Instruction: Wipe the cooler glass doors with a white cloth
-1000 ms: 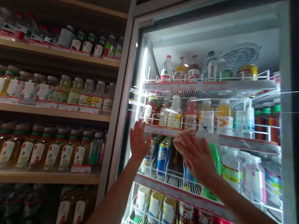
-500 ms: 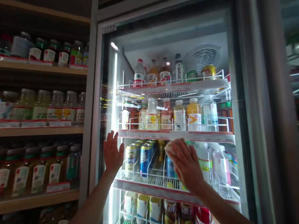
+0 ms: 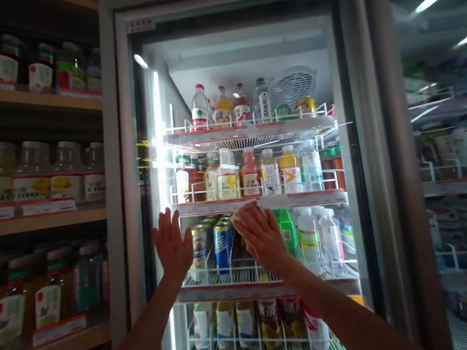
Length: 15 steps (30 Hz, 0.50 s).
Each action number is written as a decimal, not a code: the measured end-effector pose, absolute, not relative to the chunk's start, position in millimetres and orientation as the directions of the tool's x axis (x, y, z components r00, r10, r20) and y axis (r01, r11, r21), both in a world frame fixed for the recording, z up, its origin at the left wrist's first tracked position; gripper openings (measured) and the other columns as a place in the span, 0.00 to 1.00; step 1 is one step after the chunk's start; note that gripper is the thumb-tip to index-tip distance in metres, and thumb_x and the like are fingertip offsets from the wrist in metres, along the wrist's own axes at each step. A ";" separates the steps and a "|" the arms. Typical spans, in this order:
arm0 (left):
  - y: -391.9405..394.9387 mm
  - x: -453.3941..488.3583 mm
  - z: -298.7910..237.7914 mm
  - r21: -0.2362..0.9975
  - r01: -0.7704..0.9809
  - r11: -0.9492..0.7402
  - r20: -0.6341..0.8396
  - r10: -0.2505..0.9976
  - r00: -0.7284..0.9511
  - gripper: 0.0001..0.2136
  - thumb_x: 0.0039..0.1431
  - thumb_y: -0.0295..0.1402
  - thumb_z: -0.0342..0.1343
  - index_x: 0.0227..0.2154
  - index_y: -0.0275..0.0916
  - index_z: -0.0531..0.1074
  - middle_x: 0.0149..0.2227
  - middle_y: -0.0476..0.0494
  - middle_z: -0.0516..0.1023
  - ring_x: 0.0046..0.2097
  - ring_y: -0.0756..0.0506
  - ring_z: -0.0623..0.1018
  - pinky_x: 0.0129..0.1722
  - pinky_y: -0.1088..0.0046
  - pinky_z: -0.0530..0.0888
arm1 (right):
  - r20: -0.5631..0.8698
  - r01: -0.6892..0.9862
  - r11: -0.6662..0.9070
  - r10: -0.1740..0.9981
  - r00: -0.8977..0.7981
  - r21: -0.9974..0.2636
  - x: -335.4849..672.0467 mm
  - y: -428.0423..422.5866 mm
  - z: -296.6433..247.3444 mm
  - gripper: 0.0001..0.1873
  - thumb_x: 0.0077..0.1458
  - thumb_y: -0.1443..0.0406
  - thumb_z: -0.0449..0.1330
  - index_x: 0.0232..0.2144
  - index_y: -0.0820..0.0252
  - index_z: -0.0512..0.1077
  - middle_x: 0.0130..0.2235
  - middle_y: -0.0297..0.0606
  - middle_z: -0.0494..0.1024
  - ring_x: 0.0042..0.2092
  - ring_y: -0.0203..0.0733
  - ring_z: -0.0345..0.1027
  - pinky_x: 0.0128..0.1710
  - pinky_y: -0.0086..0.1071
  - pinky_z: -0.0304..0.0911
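Left hand (image 3: pixel 173 248): raised flat against the glass door (image 3: pixel 245 45) near its left edge, fingers apart and pointing up, palm on the pane.
Right hand (image 3: pixel 260 236): just right of the left, also on the glass. The fingers lie close together and curl over a pale wad (image 3: pixel 261 212), which seems to be a cloth. It is small and blurred.
Where the wad is: trapped between the right fingertips and the pane, level with the red-edged shelf rail (image 3: pixel 303 199) inside.
Risk at the hands: the wad looks only lightly held, so it could slip down the smooth glass if the pressing eases. The bare left palm is likely to leave prints on the pane.
Risk at the door: both hands lean on it. If it is not fully latched, a hard push could shift it, and the hands would slide.
Door frame (image 3: pixel 114 210): grey metal, just left of the left hand. Fingers near that edge could get pinched if the door moves.
Behind the glass: upright cans (image 3: pixel 223 245) directly behind the hands, a green bottle (image 3: pixel 288 230) to their right, and rows of drinks above and below.
Risk inside: a jolt to the door might rattle the cans in their wire racks.
Back wall: a round white fan grille (image 3: pixel 293 85) at the top.
Off to the left: wooden shelves (image 3: pixel 38 222) of bottled drinks, well clear of both hands.
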State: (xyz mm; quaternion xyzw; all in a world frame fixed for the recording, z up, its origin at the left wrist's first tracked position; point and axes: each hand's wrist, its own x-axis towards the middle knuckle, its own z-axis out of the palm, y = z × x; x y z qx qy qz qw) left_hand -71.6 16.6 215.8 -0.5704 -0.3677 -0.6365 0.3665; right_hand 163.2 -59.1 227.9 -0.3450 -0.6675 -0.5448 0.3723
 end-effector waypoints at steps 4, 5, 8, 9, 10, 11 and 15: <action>19.0 -74.0 213.6 0.003 0.859 -0.512 0.997 -0.062 -0.040 0.27 0.63 0.37 0.43 0.63 0.42 0.44 0.65 0.38 0.50 0.66 0.40 0.50 0.62 0.53 0.48 | 0.977 0.980 -0.036 -0.080 -0.199 0.197 212.4 -63.1 245.5 0.27 0.56 0.66 0.50 0.59 0.50 0.57 0.61 0.41 0.60 0.64 0.51 0.44 0.59 0.54 0.44; 19.4 -74.4 213.1 -0.010 0.850 -0.527 0.997 -0.068 -0.030 0.28 0.63 0.37 0.43 0.63 0.42 0.43 0.65 0.38 0.49 0.66 0.40 0.49 0.62 0.52 0.47 | 0.983 0.993 -0.085 -0.160 -0.091 0.078 233.2 -67.9 251.3 0.26 0.57 0.65 0.50 0.59 0.53 0.57 0.60 0.45 0.59 0.63 0.54 0.47 0.57 0.55 0.46; 19.6 -74.8 211.8 -0.027 0.828 -0.561 0.997 -0.074 -0.017 0.29 0.62 0.36 0.44 0.64 0.42 0.41 0.66 0.38 0.46 0.66 0.39 0.48 0.62 0.51 0.46 | 0.946 0.985 -0.113 -0.312 0.088 -0.129 277.3 -83.0 252.0 0.25 0.57 0.65 0.48 0.57 0.60 0.59 0.57 0.51 0.62 0.59 0.54 0.54 0.52 0.53 0.54; 19.5 -74.8 211.4 -0.028 0.824 -0.566 0.997 -0.074 -0.017 0.29 0.62 0.36 0.44 0.64 0.42 0.41 0.66 0.38 0.46 0.66 0.39 0.48 0.62 0.51 0.46 | 0.941 0.986 -0.104 -0.324 0.093 -0.133 281.9 -86.0 246.1 0.24 0.56 0.65 0.48 0.56 0.61 0.60 0.56 0.51 0.63 0.57 0.53 0.56 0.51 0.51 0.56; 19.6 -74.8 211.0 -0.030 0.821 -0.570 0.997 -0.074 -0.015 0.30 0.62 0.36 0.45 0.64 0.41 0.40 0.66 0.37 0.46 0.66 0.39 0.47 0.62 0.50 0.46 | 0.943 0.989 -0.092 -0.323 0.079 -0.115 282.0 -87.4 238.7 0.23 0.56 0.65 0.48 0.55 0.62 0.61 0.54 0.52 0.64 0.56 0.52 0.57 0.51 0.51 0.57; 19.7 -74.8 210.7 -0.034 0.818 -0.574 0.997 -0.076 -0.011 0.30 0.62 0.36 0.45 0.64 0.41 0.40 0.66 0.37 0.45 0.66 0.38 0.47 0.62 0.50 0.46 | 0.946 0.993 -0.080 -0.318 0.056 -0.085 279.0 -87.2 231.6 0.23 0.56 0.66 0.48 0.54 0.62 0.62 0.53 0.51 0.65 0.55 0.52 0.58 0.50 0.50 0.57; 21.3 -74.8 209.2 -0.051 0.810 -0.584 0.997 -0.079 0.006 0.31 0.61 0.36 0.46 0.64 0.41 0.39 0.66 0.38 0.44 0.66 0.37 0.48 0.62 0.48 0.47 | 0.959 0.999 -0.036 -0.282 -0.004 -0.006 264.4 -80.2 236.0 0.22 0.56 0.66 0.47 0.52 0.61 0.64 0.52 0.51 0.66 0.55 0.52 0.58 0.51 0.51 0.56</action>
